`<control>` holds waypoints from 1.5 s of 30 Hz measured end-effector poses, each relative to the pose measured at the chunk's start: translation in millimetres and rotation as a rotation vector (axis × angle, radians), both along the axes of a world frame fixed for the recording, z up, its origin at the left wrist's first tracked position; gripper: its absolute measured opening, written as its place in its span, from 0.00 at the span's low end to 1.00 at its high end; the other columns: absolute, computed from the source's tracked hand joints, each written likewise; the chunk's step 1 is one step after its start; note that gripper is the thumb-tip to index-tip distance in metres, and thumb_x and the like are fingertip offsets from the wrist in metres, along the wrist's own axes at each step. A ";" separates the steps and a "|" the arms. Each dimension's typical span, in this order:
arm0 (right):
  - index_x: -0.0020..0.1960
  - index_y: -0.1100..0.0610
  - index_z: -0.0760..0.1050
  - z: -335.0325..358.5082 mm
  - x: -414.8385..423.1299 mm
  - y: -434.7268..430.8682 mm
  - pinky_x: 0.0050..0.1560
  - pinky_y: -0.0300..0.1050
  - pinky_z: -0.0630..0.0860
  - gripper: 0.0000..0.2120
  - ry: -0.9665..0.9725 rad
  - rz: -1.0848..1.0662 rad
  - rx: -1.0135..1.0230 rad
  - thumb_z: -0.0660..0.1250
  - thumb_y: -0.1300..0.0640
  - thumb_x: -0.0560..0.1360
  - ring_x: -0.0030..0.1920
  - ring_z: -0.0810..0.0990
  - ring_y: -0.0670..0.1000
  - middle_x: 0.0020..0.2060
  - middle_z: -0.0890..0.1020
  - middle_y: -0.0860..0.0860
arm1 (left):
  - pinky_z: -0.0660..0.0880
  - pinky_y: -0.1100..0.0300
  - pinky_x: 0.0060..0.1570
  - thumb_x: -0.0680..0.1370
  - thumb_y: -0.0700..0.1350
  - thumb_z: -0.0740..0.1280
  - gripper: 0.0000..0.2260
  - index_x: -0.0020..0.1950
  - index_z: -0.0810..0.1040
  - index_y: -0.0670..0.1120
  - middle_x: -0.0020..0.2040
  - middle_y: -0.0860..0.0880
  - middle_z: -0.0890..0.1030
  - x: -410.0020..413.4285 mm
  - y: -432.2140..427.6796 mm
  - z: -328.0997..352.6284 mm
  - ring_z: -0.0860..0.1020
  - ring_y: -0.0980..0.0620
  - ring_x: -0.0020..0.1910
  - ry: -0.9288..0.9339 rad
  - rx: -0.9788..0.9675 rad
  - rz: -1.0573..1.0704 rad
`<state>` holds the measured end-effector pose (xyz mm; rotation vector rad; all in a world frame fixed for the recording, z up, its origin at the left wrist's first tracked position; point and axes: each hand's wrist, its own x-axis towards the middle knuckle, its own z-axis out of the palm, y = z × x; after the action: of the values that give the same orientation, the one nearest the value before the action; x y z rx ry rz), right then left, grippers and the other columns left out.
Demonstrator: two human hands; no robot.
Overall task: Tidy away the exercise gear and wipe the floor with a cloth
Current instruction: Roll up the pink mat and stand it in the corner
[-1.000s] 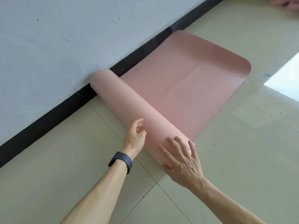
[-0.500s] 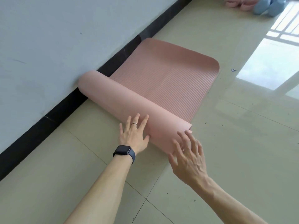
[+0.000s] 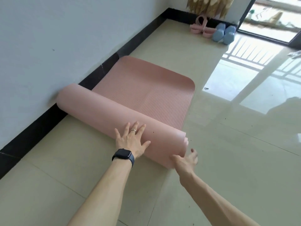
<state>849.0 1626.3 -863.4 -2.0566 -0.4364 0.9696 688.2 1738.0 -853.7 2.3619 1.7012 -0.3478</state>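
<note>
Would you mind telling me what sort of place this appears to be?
Probably a room at home used for workouts: a pink exercise mat on tiled floor, blue dumbbells by the wall, and a glass balcony door.

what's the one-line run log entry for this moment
step: rolling mat | left hand: flat on roll | right hand: open at roll end | mat: partly rolled | dumbbells: by door

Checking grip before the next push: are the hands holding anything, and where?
Nothing is gripped. The left hand presses flat and open on top of the rolled part of the pink mat; the right hand is open at the roll's near end.
</note>
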 end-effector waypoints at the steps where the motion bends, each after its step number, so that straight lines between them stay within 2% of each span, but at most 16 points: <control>1: 0.74 0.53 0.61 4.6 -5.1 7.8 0.57 0.49 0.76 0.35 0.097 -0.052 -0.040 0.68 0.63 0.69 0.63 0.75 0.55 0.68 0.72 0.55 | 0.48 0.33 0.73 0.80 0.68 0.50 0.32 0.80 0.42 0.62 0.82 0.57 0.44 -0.4 1.0 -0.5 0.42 0.48 0.81 -0.012 -0.017 0.002; 5: 0.63 0.54 0.72 31.7 -1.2 22.4 0.34 0.42 0.77 0.31 0.217 0.097 -0.110 0.69 0.59 0.59 0.44 0.81 0.52 0.48 0.82 0.52 | 0.46 0.32 0.74 0.80 0.66 0.52 0.32 0.80 0.41 0.62 0.82 0.57 0.43 -7.5 4.1 -3.3 0.40 0.48 0.81 -0.068 -0.107 -0.007; 8: 0.65 0.53 0.71 42.9 4.4 7.5 0.44 0.41 0.81 0.23 0.149 0.271 -0.248 0.70 0.61 0.72 0.47 0.80 0.48 0.49 0.80 0.47 | 0.44 0.30 0.73 0.80 0.65 0.56 0.37 0.78 0.33 0.62 0.81 0.57 0.37 -21.8 0.8 -5.8 0.38 0.47 0.80 -0.009 -0.135 -0.076; 10: 0.76 0.54 0.61 35.0 0.3 -2.5 0.57 0.47 0.79 0.35 -0.092 0.368 -0.308 0.70 0.58 0.71 0.59 0.78 0.52 0.64 0.76 0.51 | 0.44 0.29 0.72 0.78 0.64 0.61 0.44 0.77 0.28 0.60 0.80 0.56 0.34 -27.3 -4.8 -10.8 0.37 0.46 0.80 0.031 -0.147 -0.112; 12: 0.81 0.52 0.43 23.9 -10.5 -13.2 0.75 0.57 0.64 0.48 -0.343 0.417 -0.348 0.70 0.54 0.71 0.77 0.59 0.60 0.80 0.54 0.57 | 0.45 0.29 0.72 0.79 0.59 0.63 0.46 0.74 0.24 0.60 0.80 0.56 0.34 -28.6 -11.1 -11.5 0.38 0.46 0.80 0.062 -0.109 -0.127; 13: 0.81 0.50 0.37 18.3 -19.4 -20.0 0.78 0.60 0.55 0.50 -0.473 0.473 -0.353 0.69 0.54 0.73 0.80 0.47 0.61 0.81 0.42 0.55 | 0.45 0.29 0.72 0.80 0.57 0.63 0.44 0.73 0.24 0.59 0.80 0.56 0.34 -29.0 -11.2 -11.1 0.38 0.46 0.80 0.061 -0.089 -0.127; 15: 0.80 0.48 0.30 10.4 -41.9 -30.4 0.78 0.66 0.45 0.50 -0.689 0.654 -0.344 0.66 0.56 0.74 0.78 0.31 0.60 0.78 0.29 0.52 | 0.46 0.29 0.72 0.82 0.57 0.60 0.41 0.75 0.26 0.60 0.81 0.56 0.35 -30.4 -9.3 -11.8 0.39 0.47 0.81 0.057 -0.063 -0.132; 17: 0.80 0.49 0.31 -6.3 -60.0 -37.2 0.76 0.71 0.43 0.53 -0.787 0.764 -0.327 0.67 0.57 0.72 0.75 0.24 0.62 0.77 0.26 0.52 | 0.46 0.29 0.72 0.82 0.58 0.58 0.39 0.76 0.27 0.60 0.81 0.57 0.36 -29.7 -9.1 -10.1 0.40 0.47 0.81 0.043 -0.053 -0.143; 23: 0.82 0.57 0.51 -47.1 -27.1 -17.0 0.74 0.74 0.53 0.62 -0.987 0.920 -0.232 0.82 0.51 0.58 0.77 0.41 0.75 0.80 0.48 0.64 | 0.48 0.34 0.74 0.81 0.47 0.61 0.41 0.77 0.30 0.61 0.79 0.56 0.33 -42.1 -11.6 -18.4 0.41 0.48 0.81 -0.032 0.081 -0.166; 26: 0.82 0.55 0.49 -49.2 23.2 20.0 0.73 0.75 0.50 0.60 -1.054 0.977 -0.128 0.81 0.50 0.61 0.76 0.39 0.75 0.80 0.48 0.62 | 0.56 0.35 0.73 0.73 0.42 0.69 0.46 0.80 0.42 0.61 0.82 0.51 0.45 -41.1 -5.0 -28.1 0.51 0.42 0.81 -0.068 0.163 -0.127; 29: 0.80 0.47 0.38 -33.5 68.1 71.1 0.74 0.72 0.50 0.59 -0.861 1.066 -0.201 0.76 0.42 0.64 0.77 0.39 0.70 0.80 0.43 0.55 | 0.64 0.33 0.68 0.68 0.41 0.73 0.46 0.81 0.55 0.58 0.82 0.46 0.54 -22.1 6.5 -32.7 0.60 0.35 0.77 -0.130 0.158 -0.003; 33: 0.80 0.45 0.44 4.8 127.6 146.6 0.75 0.60 0.60 0.58 -0.663 1.103 -0.267 0.67 0.34 0.57 0.76 0.55 0.61 0.78 0.57 0.48 | 0.68 0.35 0.65 0.68 0.46 0.74 0.49 0.81 0.47 0.56 0.80 0.39 0.51 28.0 24.7 -29.8 0.65 0.30 0.71 -0.177 0.046 0.156; 35: 0.81 0.45 0.48 24.8 149.0 181.3 0.72 0.66 0.62 0.56 -0.687 1.185 -0.333 0.69 0.36 0.58 0.75 0.60 0.59 0.75 0.63 0.44 | 0.62 0.39 0.71 0.74 0.49 0.69 0.48 0.80 0.35 0.56 0.81 0.39 0.42 54.8 38.7 -28.9 0.61 0.34 0.75 -0.157 0.051 0.122; 37: 0.80 0.46 0.50 39.1 155.3 202.8 0.71 0.74 0.58 0.50 -0.830 1.275 -0.310 0.71 0.39 0.64 0.77 0.57 0.60 0.76 0.62 0.44 | 0.56 0.40 0.74 0.79 0.52 0.64 0.43 0.79 0.31 0.56 0.80 0.41 0.35 79.0 59.5 -23.7 0.54 0.39 0.79 -0.133 0.075 0.095; 41: 0.79 0.54 0.54 29.6 141.4 191.1 0.73 0.70 0.53 0.38 -1.046 1.261 -0.067 0.65 0.50 0.73 0.79 0.51 0.63 0.79 0.56 0.53 | 0.52 0.37 0.75 0.82 0.61 0.57 0.37 0.79 0.34 0.58 0.81 0.45 0.36 121.6 112.6 -5.1 0.43 0.44 0.81 -0.067 0.098 0.061; 45: 0.80 0.54 0.34 2.2 146.6 162.4 0.68 0.79 0.41 0.56 -0.996 1.283 -0.136 0.66 0.34 0.70 0.77 0.31 0.66 0.79 0.32 0.56 | 0.49 0.40 0.75 0.79 0.69 0.54 0.35 0.80 0.39 0.62 0.82 0.52 0.41 136.7 156.3 9.3 0.43 0.42 0.81 0.017 0.076 0.030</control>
<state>995.7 1788.7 -861.2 -2.1526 -2.4339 0.4660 824.9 1894.3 -844.4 2.3900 1.7866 -0.3042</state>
